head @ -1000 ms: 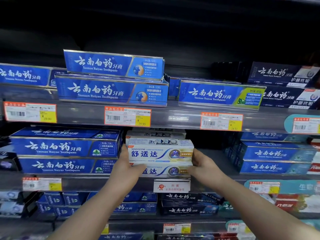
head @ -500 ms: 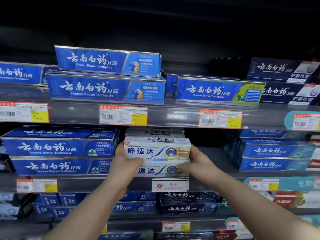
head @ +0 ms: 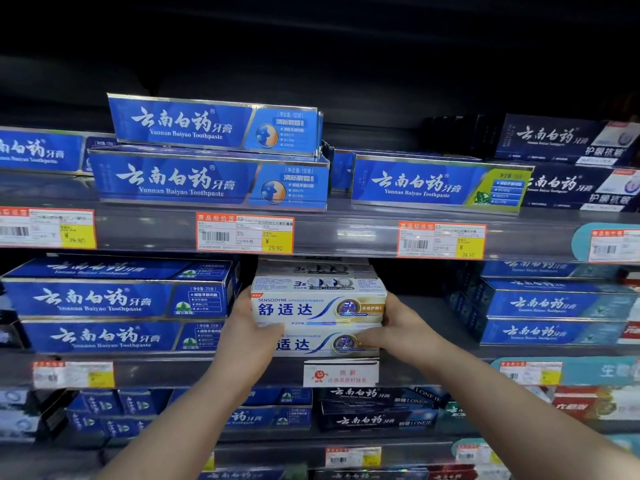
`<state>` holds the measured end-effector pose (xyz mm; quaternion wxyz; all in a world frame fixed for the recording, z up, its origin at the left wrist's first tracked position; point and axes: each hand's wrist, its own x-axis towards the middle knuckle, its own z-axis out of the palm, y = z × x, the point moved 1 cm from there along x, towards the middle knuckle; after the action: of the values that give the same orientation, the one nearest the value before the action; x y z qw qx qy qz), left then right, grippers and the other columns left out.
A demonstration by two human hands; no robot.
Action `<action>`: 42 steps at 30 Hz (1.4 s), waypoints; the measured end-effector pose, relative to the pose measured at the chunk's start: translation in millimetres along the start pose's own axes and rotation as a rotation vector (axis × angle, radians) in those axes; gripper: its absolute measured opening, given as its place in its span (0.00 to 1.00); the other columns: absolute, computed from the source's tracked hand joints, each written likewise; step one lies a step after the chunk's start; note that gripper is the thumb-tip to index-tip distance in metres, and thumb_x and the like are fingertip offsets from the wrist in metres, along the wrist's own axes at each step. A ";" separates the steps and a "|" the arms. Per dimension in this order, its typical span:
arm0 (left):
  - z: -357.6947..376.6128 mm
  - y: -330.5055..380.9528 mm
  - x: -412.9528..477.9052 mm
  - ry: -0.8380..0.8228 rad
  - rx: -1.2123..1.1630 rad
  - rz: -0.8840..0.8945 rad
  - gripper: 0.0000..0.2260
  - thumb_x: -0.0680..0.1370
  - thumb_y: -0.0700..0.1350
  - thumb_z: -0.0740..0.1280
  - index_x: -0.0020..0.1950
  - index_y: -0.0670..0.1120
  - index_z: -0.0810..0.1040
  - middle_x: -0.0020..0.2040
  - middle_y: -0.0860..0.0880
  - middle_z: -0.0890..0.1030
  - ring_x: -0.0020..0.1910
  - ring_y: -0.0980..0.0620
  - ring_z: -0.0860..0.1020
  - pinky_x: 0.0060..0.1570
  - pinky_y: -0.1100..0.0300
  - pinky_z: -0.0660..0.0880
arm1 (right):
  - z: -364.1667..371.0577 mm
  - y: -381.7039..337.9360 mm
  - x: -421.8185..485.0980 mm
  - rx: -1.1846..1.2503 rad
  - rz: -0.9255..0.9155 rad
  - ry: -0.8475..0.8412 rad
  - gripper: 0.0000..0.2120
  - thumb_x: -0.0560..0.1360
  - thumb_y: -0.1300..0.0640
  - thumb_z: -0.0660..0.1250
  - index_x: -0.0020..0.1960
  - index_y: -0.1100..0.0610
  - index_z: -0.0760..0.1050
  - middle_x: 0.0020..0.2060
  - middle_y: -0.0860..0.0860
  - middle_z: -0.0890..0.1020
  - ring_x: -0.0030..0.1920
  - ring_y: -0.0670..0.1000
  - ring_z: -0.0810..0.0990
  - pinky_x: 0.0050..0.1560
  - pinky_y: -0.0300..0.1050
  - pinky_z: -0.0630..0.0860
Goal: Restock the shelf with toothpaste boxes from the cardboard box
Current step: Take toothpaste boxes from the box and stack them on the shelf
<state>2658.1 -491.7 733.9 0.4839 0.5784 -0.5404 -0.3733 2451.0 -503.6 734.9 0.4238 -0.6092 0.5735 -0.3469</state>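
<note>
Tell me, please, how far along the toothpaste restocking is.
Done: white rectangular Sensodyne toothpaste boxes stand two high on the grey middle shelf, more behind. In hand: the left hand and right hand grip the front stack's ends. Left: bare shelf to its right; the cardboard box is unseen.

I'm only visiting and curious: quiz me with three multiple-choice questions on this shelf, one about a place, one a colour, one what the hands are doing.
1. Where do the white Sensodyne toothpaste boxes stand? A. top shelf B. second shelf down, between blue toothpaste boxes C. floor
2. What colour is the price patch on the orange-edged shelf label above them? A. yellow B. green C. purple
3. What are the left hand and right hand doing? A. hanging idle B. pointing upward C. gripping the white stack's ends
Answers: B, blue stacks flank them; A, 29.90 sits on yellow; C, one hand clasps either end.
</note>
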 end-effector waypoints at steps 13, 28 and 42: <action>-0.7 -4.5 -3.4 0.029 0.031 0.028 0.24 0.72 0.33 0.68 0.64 0.49 0.67 0.52 0.50 0.78 0.48 0.52 0.76 0.51 0.58 0.71 | 2.3 3.1 0.6 -0.092 -0.067 0.017 0.21 0.68 0.63 0.71 0.54 0.43 0.70 0.49 0.43 0.82 0.51 0.46 0.81 0.56 0.46 0.77; -1.1 -8.8 -0.1 0.016 -0.066 -0.039 0.41 0.68 0.34 0.72 0.73 0.53 0.55 0.54 0.51 0.81 0.52 0.50 0.79 0.59 0.46 0.74 | -1.0 4.5 5.0 -0.027 -0.011 0.051 0.53 0.64 0.61 0.75 0.75 0.51 0.41 0.55 0.47 0.81 0.54 0.48 0.80 0.59 0.51 0.76; -4.8 -0.2 -1.5 -0.050 -0.159 0.003 0.39 0.68 0.34 0.71 0.71 0.56 0.57 0.51 0.59 0.79 0.51 0.58 0.78 0.58 0.55 0.71 | -8.0 -11.8 11.1 0.022 -0.031 -0.050 0.35 0.61 0.61 0.78 0.60 0.46 0.64 0.50 0.47 0.83 0.51 0.47 0.82 0.55 0.43 0.78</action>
<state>2662.5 -489.4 734.8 0.5152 0.5279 -0.5219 -0.4284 2449.6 -515.8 748.2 0.4393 -0.6218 0.5492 -0.3447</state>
